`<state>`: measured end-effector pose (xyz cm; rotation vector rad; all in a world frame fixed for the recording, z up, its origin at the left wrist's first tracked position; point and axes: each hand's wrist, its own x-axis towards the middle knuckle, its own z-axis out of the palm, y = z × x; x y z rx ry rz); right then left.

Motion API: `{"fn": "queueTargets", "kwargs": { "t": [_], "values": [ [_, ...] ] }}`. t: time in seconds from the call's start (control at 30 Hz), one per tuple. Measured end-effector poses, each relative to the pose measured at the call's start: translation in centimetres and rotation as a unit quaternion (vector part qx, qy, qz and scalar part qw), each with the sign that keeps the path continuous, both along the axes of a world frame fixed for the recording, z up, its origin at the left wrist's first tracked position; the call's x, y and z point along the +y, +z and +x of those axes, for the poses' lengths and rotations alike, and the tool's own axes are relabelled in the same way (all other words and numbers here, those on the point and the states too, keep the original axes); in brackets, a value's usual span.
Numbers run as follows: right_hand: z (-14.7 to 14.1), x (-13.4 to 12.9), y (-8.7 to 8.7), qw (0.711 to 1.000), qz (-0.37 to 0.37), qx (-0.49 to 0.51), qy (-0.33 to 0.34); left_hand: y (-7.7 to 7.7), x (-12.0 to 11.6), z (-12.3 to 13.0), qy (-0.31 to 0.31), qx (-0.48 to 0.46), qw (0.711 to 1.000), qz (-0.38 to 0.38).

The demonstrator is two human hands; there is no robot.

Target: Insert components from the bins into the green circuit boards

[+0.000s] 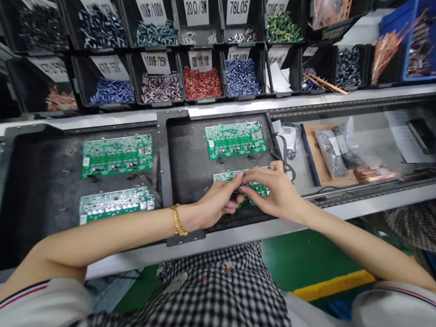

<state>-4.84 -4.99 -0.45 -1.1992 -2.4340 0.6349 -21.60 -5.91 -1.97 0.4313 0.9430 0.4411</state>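
Note:
My left hand [219,199] is closed over the near edge of a green circuit board, with small dark blue parts that look like capacitors [235,195] showing between its fingers. Thumb and fingers of my right hand [273,187] pinch at a tiny bluish piece beside the left thumb tip; it looks like one of the same capacitors, mostly covered. Beneath both hands lies the partly hidden circuit board [221,176]. Just behind it, a second circuit board [235,139] sits in the same black tray [185,160], several small parts standing on it.
Another black tray [42,190] on the left holds two more green boards [116,156]. Labelled bins of components [203,82] line the back in two rows. To the right, a cardboard tray [317,159] carries bagged parts [331,153]. A metal rail [335,211] runs along the front.

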Motion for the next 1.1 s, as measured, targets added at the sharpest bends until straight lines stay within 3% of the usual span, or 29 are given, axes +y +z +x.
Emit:
{"fn": "queueTargets", "kwargs": {
  "t": [0.1,0.13,0.2,0.23,0.3,0.33,0.37,0.43,0.5,0.6,0.7,0.77,0.9,1.0,1.1],
  "values": [
    [1.4,0.3,0.2,0.998,0.045,-0.038,-0.011,1.4,4.3,-3.6,0.037,0.148,0.980,0.130],
    [2.3,0.2,0.0,0.996,0.056,-0.062,-0.015,1.9,6.5,-5.4,0.105,0.261,0.935,0.218],
    [4.1,-0.3,-0.5,0.993,0.048,-0.107,-0.012,2.6,11.3,-9.0,0.208,0.340,0.865,0.307],
    [4.9,-0.6,-0.8,0.992,0.034,-0.122,-0.007,2.8,13.5,-10.6,0.219,0.426,0.793,0.376],
    [5.8,-1.2,-1.3,0.990,0.010,-0.138,0.002,2.7,16.9,-12.4,0.090,0.557,0.676,0.474],
    [6.0,-1.3,-1.5,0.990,0.002,-0.143,0.008,2.5,18.2,-12.7,0.023,0.584,0.636,0.505],
    [6.0,-1.4,-1.7,0.989,-0.002,-0.146,0.016,2.2,19.2,-12.7,-0.030,0.585,0.624,0.517],
    [5.8,-1.5,-1.7,0.988,0.000,-0.151,0.030,1.3,20.9,-12.4,-0.077,0.546,0.664,0.505],
    [5.6,-1.3,-1.7,0.987,0.009,-0.155,0.038,0.3,22.3,-12.5,-0.090,0.509,0.723,0.459],
    [5.5,-1.2,-1.6,0.985,0.031,-0.164,0.047,-1.0,23.9,-13.7,-0.093,0.444,0.786,0.421],
    [5.6,-1.3,-1.6,0.981,0.045,-0.178,0.059,-1.3,23.9,-14.7,-0.034,0.359,0.840,0.406],
    [5.6,-1.4,-1.6,0.980,0.052,-0.185,0.057,-0.8,23.2,-14.4,0.027,0.328,0.856,0.399],
    [5.5,-1.5,-1.7,0.980,0.055,-0.185,0.051,0.8,22.5,-12.8,0.207,0.204,0.903,0.316],
    [5.5,-1.5,-1.8,0.978,0.061,-0.191,0.055,1.4,23.3,-12.7,0.241,0.107,0.933,0.246],
    [5.6,-1.5,-1.8,0.975,0.074,-0.199,0.059,1.3,24.5,-13.1,0.284,0.026,0.933,0.219]
  ]
}}
